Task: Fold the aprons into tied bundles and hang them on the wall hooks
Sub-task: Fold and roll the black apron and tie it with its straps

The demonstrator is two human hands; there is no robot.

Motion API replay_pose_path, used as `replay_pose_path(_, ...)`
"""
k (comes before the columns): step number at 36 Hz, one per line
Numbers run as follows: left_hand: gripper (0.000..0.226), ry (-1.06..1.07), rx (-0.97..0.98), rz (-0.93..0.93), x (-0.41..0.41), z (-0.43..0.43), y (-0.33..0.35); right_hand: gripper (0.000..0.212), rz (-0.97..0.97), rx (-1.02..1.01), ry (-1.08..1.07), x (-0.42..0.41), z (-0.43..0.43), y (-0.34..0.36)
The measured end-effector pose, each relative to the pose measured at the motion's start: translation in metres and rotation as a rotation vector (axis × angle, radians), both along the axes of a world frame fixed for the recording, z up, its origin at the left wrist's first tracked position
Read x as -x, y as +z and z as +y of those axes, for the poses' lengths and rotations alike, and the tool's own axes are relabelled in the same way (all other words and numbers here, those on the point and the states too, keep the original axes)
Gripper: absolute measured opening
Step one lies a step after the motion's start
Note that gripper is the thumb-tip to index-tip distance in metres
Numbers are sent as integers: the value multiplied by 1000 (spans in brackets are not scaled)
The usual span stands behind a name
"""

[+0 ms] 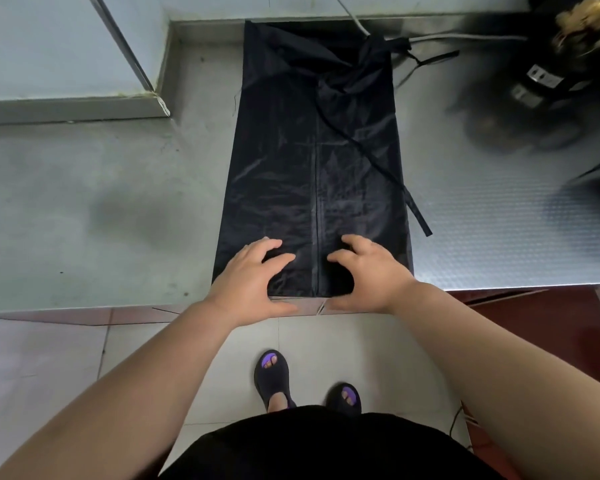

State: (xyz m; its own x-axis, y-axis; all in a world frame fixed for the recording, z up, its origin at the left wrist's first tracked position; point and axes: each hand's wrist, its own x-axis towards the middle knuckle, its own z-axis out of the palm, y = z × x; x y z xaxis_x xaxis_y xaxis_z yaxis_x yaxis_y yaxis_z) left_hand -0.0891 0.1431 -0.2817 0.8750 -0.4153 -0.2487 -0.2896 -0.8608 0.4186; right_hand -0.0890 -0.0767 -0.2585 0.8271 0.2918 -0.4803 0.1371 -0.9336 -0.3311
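A black apron [312,161] lies flat on the steel counter [101,209], folded lengthwise into a long strip that runs away from me. One of its ties [388,174] trails diagonally across the right side and off the cloth. My left hand [253,278] and my right hand [371,271] sit at the apron's near end, side by side, fingers spread and bent over the cloth at the counter's edge. Whether they pinch the hem I cannot tell. No wall hooks are in view.
A blurred dark heap [541,88] with more black cloth lies at the back right of the counter. A grey cable [465,37] runs along the back wall. A tiled wall corner [84,64] juts in at the left. My feet in dark sandals [274,379] stand on the tiled floor.
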Motion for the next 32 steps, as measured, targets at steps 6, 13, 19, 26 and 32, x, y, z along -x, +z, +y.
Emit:
replay_pose_path(6,29,18,90,-93,8,-3,0,55,-15,19,47,18,-2,1)
replay_pose_path(13,17,109,291,-248,9,-18,10,48,26,-73,1,18,-3,4)
replay_pose_path(19,21,4,143,-90,15,-14,-3,27,-69,-152,-85,17,-2,-7)
replay_pose_path(26,23,-34,90,-56,14,-14,-4,24,-309,-242,-90,21,6,-5)
replay_pose_path(32,22,-53,95,-100,18,-8,-3,38,-134,4,60,27,4,-8)
